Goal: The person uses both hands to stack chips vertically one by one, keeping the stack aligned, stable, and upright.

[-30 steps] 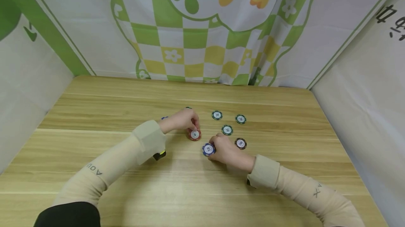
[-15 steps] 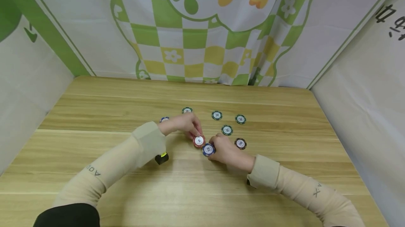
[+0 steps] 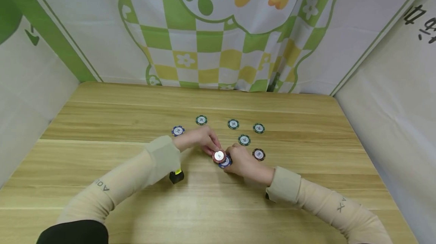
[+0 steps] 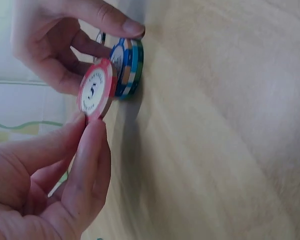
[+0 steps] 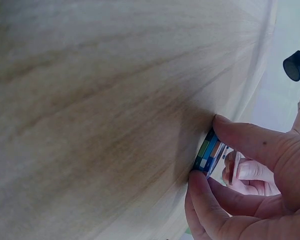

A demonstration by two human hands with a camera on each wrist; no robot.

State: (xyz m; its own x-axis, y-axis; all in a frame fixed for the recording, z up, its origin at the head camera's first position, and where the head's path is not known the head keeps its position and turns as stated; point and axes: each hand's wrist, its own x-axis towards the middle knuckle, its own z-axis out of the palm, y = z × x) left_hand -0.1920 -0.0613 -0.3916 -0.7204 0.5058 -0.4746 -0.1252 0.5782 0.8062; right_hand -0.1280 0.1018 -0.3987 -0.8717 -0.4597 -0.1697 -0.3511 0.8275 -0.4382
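Observation:
Between thumb and fingertips my left hand (image 3: 201, 139) pinches a red poker chip (image 3: 219, 156) marked 5. It is tilted in the left wrist view, over the edge of a short stack of poker chips (image 4: 133, 67). A blue chip (image 3: 226, 164) tops that stack, with a green-edged one beneath. My right hand (image 3: 244, 162) grips the stack by its sides, thumb and fingers on opposite edges, low on the table. The right wrist view shows the stack's striped edge (image 5: 206, 154) between those fingertips.
Behind the hands lie loose chips: a blue 10 (image 3: 178, 131) at the left and several green ones, such as the 20 (image 3: 233, 124). A black 100 chip (image 3: 259, 154) lies close to the right hand. A patterned curtain (image 3: 211, 39) hangs behind the wooden table (image 3: 136, 102).
My left hand has brought the red 5 chip right and nearer, from beyond the stack to overlapping the blue chip. The right hand has stayed in place.

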